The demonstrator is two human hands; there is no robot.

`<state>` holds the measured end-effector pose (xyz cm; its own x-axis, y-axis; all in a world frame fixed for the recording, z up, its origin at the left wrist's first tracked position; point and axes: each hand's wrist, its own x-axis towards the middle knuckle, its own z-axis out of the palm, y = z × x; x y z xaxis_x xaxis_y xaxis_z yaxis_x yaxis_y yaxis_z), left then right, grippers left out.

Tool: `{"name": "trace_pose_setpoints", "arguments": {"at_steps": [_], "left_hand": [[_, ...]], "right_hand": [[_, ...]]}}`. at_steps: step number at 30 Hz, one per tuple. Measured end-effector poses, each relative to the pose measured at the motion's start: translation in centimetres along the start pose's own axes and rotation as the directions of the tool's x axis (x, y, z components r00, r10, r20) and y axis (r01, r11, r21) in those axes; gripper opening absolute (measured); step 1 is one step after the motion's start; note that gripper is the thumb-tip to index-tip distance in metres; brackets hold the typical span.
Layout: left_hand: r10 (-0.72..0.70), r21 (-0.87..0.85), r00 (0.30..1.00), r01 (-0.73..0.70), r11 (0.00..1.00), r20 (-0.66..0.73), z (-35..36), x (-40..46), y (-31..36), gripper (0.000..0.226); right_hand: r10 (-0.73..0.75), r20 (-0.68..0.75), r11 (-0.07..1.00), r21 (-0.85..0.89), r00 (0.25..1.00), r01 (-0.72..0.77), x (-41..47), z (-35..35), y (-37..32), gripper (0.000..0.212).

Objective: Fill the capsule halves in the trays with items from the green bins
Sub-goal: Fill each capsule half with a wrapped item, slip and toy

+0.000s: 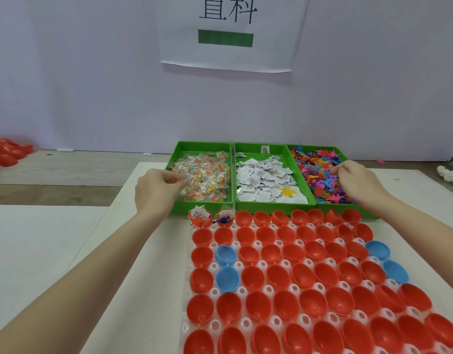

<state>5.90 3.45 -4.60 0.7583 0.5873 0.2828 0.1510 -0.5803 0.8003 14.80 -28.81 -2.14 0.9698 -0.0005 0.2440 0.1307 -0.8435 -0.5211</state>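
Over green bins (178,153), left hand (154,191), right hand (358,182)

bins (179,152) behind capsule tray (215,292)

Glossy smooth plastic capsule halves (276,277), translucent white plastic tray (215,292), green perforated plastic bins (202,145), clear crinkly packets (207,175), paper slips (261,175), matt white tabletop (41,251)
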Motion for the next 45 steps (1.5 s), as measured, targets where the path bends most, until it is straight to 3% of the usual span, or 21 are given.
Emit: {"name": "trace_pose_setpoints", "arguments": {"at_steps": [4,7,11,13,16,19,21,22,27,30,32,34,36,38,41,45], "left_hand": [[-0.021,-0.156,0.998,0.010,0.988,-0.067,0.0,-0.3,0.2,0.027],[-0.048,-0.173,0.997,0.037,0.984,-0.060,0.4,-0.2,0.5,0.025],[-0.041,-0.179,0.999,0.036,0.983,-0.027,0.3,0.0,0.8,0.016],[-0.036,-0.170,0.999,0.032,0.985,-0.020,0.1,0.0,0.9,0.018],[-0.083,-0.255,0.996,0.075,0.964,-0.020,-0.3,0.1,1.0,0.021],[-0.114,-0.339,0.993,0.093,0.936,-0.043,-0.5,0.4,1.1,0.011],[-0.118,-0.379,0.992,0.091,0.921,-0.048,-0.6,0.5,1.1,0.019],[-0.122,-0.405,0.992,0.098,0.909,-0.033,-0.6,0.5,1.2,0.018],[-0.072,-0.417,0.997,0.056,0.907,-0.021,-0.7,-0.4,1.5,0.014],[-0.084,-0.538,0.996,0.068,0.840,-0.007,-1.3,-1.8,2.3,0.012],[-0.090,-0.640,0.995,0.095,0.762,0.040,-1.8,-3.0,3.0,0.012],[-0.062,-0.687,0.990,0.132,0.714,0.126,-2.0,-4.3,4.0,0.010],[-0.036,-0.688,0.974,0.183,0.702,0.222,-1.9,-5.4,5.2,0.009],[-0.016,-0.686,0.945,0.249,0.683,0.327,-1.8,-6.3,6.2,0.015],[0.038,-0.698,0.897,0.315,0.642,0.440,-2.2,-7.3,7.2,0.021],[0.152,-0.707,0.827,0.349,0.616,0.541,-3.1,-8.0,8.1,0.025]], "right_hand": [[-0.130,0.116,0.986,-0.086,0.985,0.140,-0.3,1.3,-3.2,0.029],[-0.168,0.243,0.963,-0.166,0.955,0.212,-0.8,2.9,-5.9,0.027],[-0.097,0.326,0.955,-0.234,0.940,0.180,-0.9,4.7,-7.9,0.054],[-0.028,0.353,0.958,-0.256,0.935,0.126,-0.9,5.0,-8.3,0.056],[-0.007,0.331,0.971,-0.224,0.944,0.086,-1.0,5.4,-8.3,0.043],[-0.031,0.280,0.995,-0.082,0.960,0.056,-1.3,5.4,-7.9,0.021],[-0.070,0.219,0.997,-0.016,0.973,0.076,-1.2,5.1,-7.6,0.048],[-0.082,0.189,0.996,-0.008,0.979,0.085,-1.0,4.9,-7.3,0.053],[-0.134,0.177,0.973,-0.162,0.975,0.163,-1.0,3.9,-6.8,0.051],[-0.240,0.014,0.904,-0.362,0.971,0.229,-1.4,3.3,-6.9,0.032],[-0.261,-0.139,0.949,-0.217,0.955,0.228,-1.7,2.9,-7.2,0.028],[-0.212,-0.178,0.961,0.143,0.961,0.238,-2.2,2.5,-8.1,0.025],[-0.233,-0.089,0.854,0.457,0.968,0.248,-3.1,1.9,-9.9,0.021],[-0.303,0.008,0.729,0.646,0.953,0.226,-4.5,1.0,-12.0,0.018],[-0.460,0.102,0.629,0.738,0.882,0.243,-6.2,-0.3,-13.8,0.016],[-0.566,0.170,0.673,0.661,0.807,0.332,-7.2,-1.1,-14.1,0.012]]}}
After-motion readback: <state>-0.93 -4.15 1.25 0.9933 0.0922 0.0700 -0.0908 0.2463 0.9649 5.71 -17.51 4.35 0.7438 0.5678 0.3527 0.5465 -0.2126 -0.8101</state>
